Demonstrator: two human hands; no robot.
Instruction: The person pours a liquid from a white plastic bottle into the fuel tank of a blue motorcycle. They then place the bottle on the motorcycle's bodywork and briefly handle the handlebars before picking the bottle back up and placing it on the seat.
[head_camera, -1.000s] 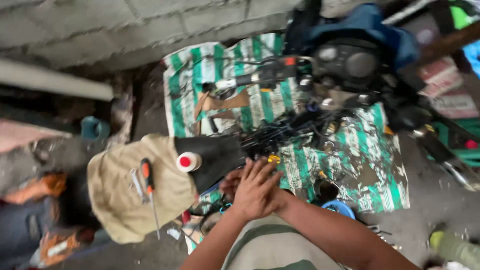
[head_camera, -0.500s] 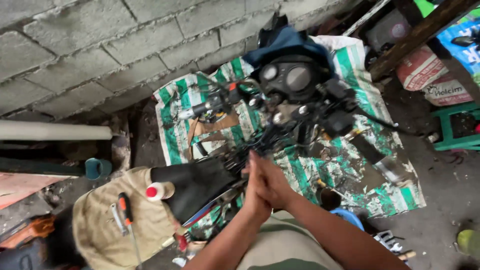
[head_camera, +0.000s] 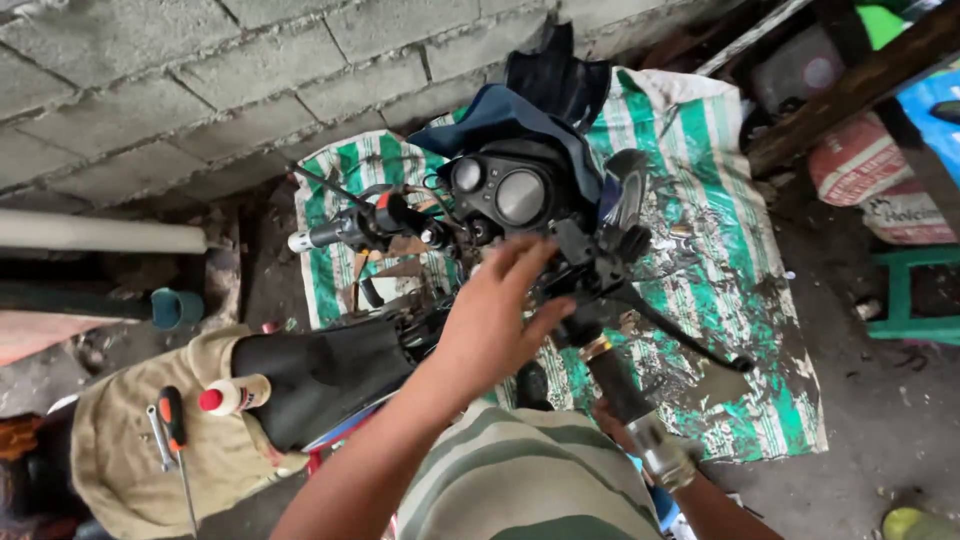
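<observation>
Here left hand spread open over motorcycle handlebar; right hand mostly hidden, grip unclear.

A: Item, motorcycle instrument cluster: black, grey dials. Cowl: dark blue.

B: Noted. Tarp: green and white stripes, dark stains. Shirt: green and cream stripes.

A: Seat: black. Cloth: tan. Small bottle: cream with red cap.

B: Screwdriver: red and black handle. Block wall: grey.
</observation>
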